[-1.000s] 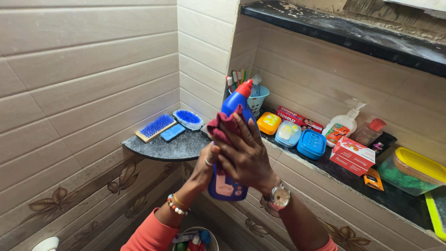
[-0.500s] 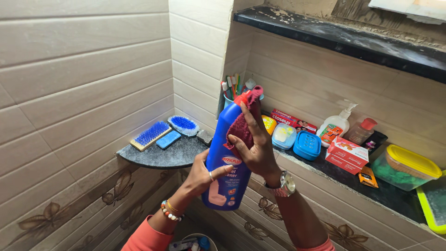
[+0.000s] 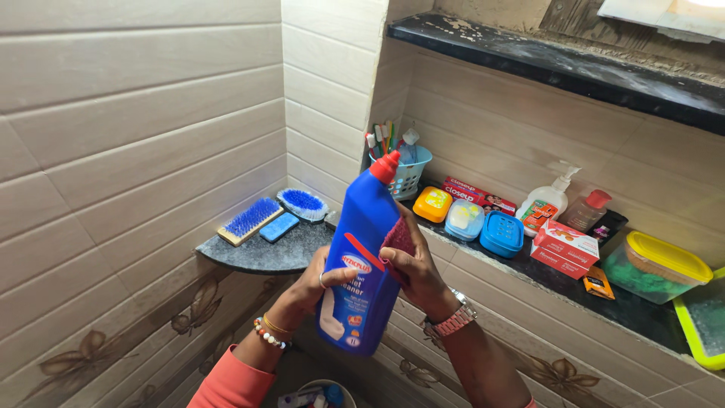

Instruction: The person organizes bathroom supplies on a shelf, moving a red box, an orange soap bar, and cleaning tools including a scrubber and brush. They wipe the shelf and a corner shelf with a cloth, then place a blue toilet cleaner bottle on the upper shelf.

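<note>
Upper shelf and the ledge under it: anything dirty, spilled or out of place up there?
Yes. The dark upper shelf is covered with pale dust and flaky debris, thickest near its left end. On the lower ledge nothing looks spilled; the soap boxes sit flat.

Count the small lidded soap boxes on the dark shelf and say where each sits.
3, in a row behind the blue bottle: an orange soap box nearest the toothbrush basket, a pale blue one in the middle, a solid blue one at the right. None looks hidden.

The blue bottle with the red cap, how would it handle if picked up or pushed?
The blue bottle looks like rigid plastic, so probably stiff. Tall and narrow, it may tip if pushed. Its glossy surface could be slippery; both the left hand and right hand grip it.
</note>
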